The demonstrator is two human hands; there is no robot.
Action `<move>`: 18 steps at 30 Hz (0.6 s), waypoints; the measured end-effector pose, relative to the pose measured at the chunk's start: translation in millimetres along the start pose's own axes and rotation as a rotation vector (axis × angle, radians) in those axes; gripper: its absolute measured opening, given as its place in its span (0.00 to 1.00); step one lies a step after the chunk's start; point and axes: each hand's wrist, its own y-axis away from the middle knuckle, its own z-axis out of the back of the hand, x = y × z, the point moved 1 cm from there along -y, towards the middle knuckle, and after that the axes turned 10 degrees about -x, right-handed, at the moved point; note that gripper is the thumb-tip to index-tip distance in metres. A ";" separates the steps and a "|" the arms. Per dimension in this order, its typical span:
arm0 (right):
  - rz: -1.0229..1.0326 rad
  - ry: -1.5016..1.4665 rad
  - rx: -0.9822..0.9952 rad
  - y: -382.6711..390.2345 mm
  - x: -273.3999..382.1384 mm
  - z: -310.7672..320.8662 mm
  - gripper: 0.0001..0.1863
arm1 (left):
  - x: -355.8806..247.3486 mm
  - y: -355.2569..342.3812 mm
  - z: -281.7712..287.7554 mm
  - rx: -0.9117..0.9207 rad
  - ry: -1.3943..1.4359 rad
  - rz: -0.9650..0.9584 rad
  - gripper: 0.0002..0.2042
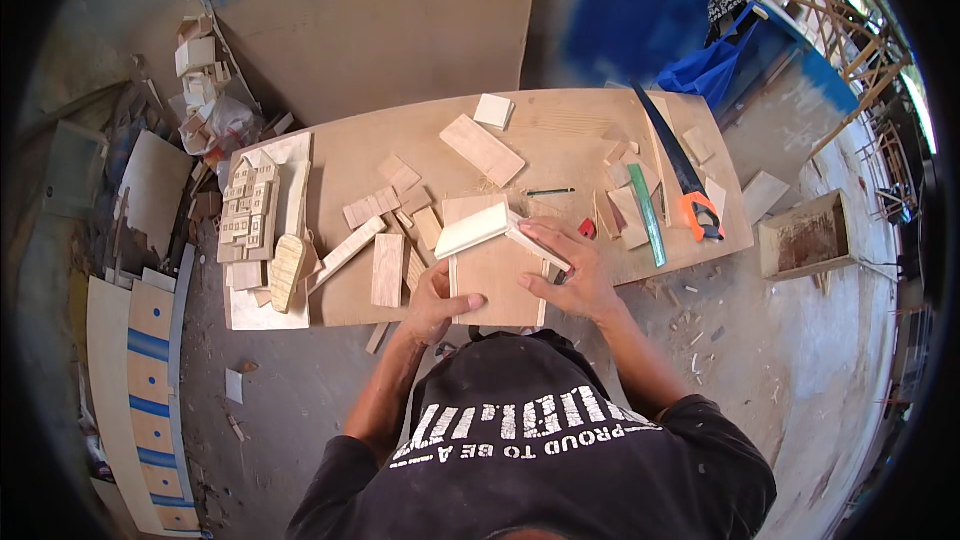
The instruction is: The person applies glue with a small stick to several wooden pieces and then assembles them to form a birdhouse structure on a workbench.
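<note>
A small wooden house-shaped piece point(497, 290) lies at the table's near edge, in front of my chest. Its flat panel carries a pale, wide roof board point(472, 231) on the left slope and a narrower roof strip point(537, 246) on the right slope. My left hand point(436, 304) grips the panel's left side, thumb on top and the other fingers partly hidden. At the right slope my right hand point(572, 268) is closed around the strip and the panel's edge, fingers along the top and thumb on the near side.
Loose wood blocks point(388, 270) lie left of the piece, beside a carved wooden house model point(250, 208). A pencil point(551, 192), a green ruler point(646, 215) and an orange-handled handsaw point(692, 180) lie to the right. Past the table's right end stands an open box point(806, 237).
</note>
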 end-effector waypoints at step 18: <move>-0.167 -0.169 -0.015 11.6 -11.4 12.2 0.44 | 5.4 -0.7 -1.9 -0.019 -0.048 0.027 0.35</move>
